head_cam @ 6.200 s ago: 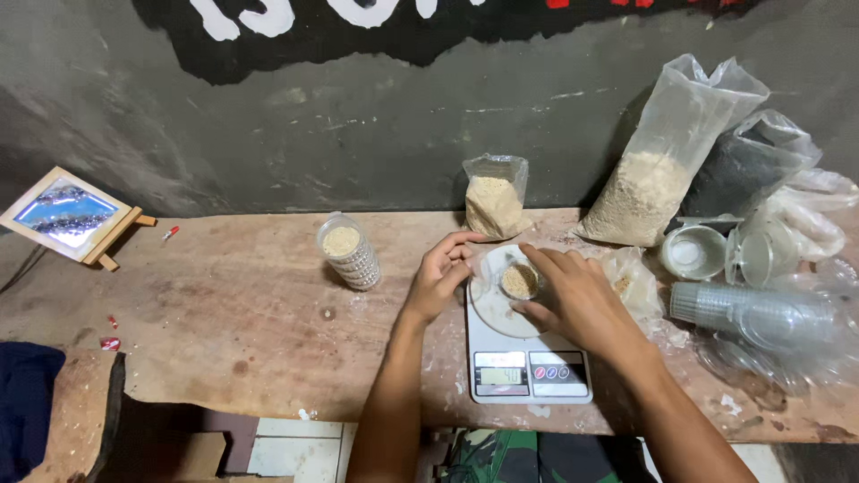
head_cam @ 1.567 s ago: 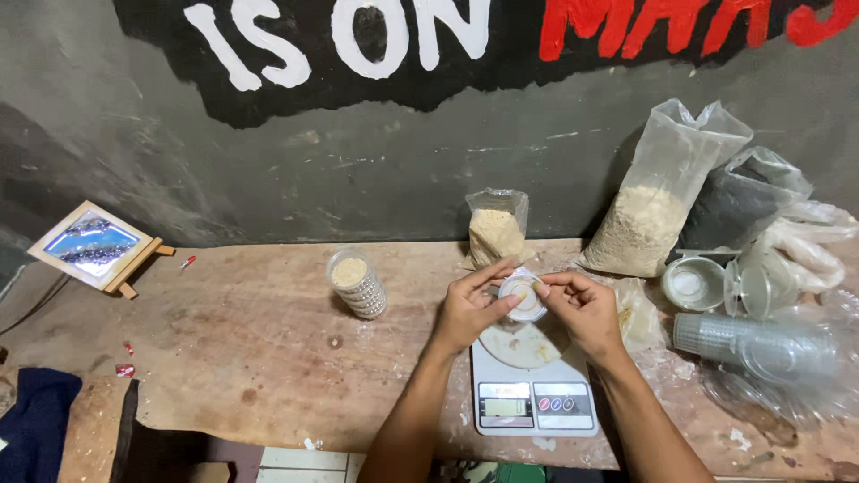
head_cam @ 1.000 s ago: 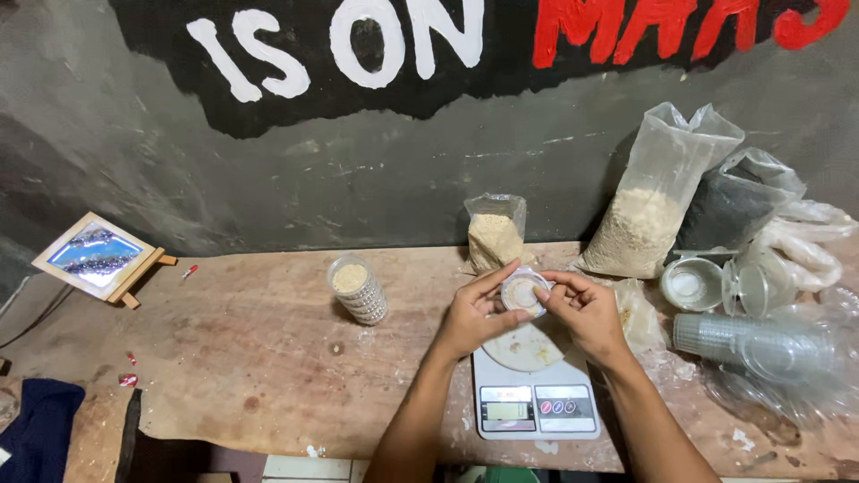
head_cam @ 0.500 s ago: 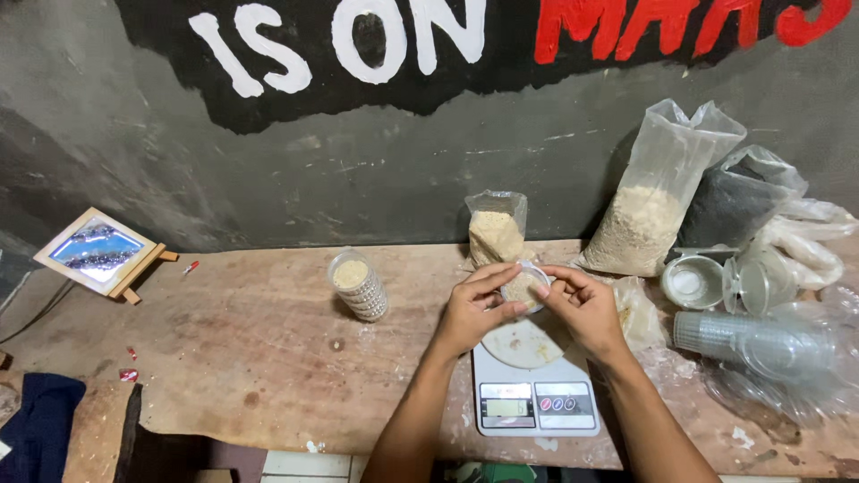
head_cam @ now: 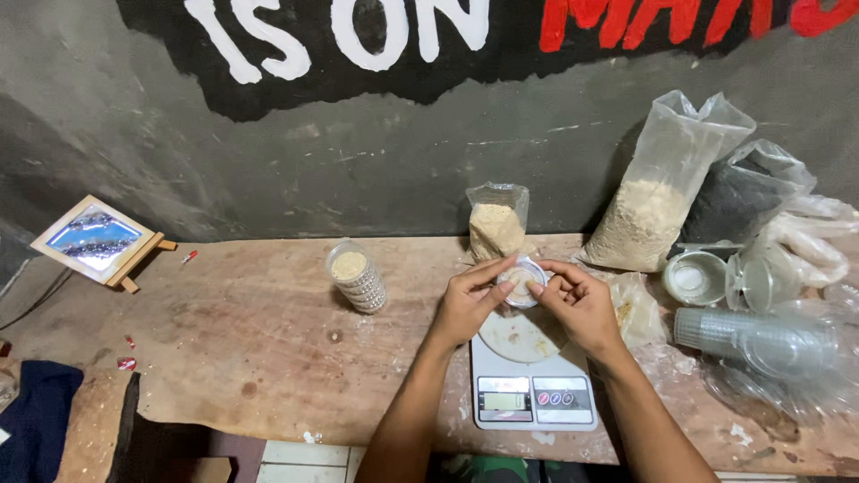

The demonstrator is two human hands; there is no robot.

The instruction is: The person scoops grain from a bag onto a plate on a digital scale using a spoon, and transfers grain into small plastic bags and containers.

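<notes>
Both hands hold one small clear plastic cup [head_cam: 520,282] of tan crumbs, lifted above the round white plate of a digital kitchen scale [head_cam: 531,380]. My left hand [head_cam: 467,306] pinches the cup's left rim with thumb and fingers. From the right, my right hand [head_cam: 576,302] grips the same cup, fingertips on its lid. Behind the cup stands a small clear bag of tan crumbs [head_cam: 497,224]. A stack of filled cups [head_cam: 357,276] leans on the wooden table [head_cam: 233,340] to the left.
A large bag of tan crumbs [head_cam: 658,192] and a dark-filled bag [head_cam: 743,192] lean on the grey wall at right. Empty clear cups and lids [head_cam: 752,326] lie heaped at the right end. A small framed picture [head_cam: 89,241] stands far left. Dark cloth [head_cam: 36,425] lies lower left.
Six seconds ago the cup sat on the scale plate between my hands. Since then both hands have lifted it off and keep pressing around its lid; the view shifted slightly.
</notes>
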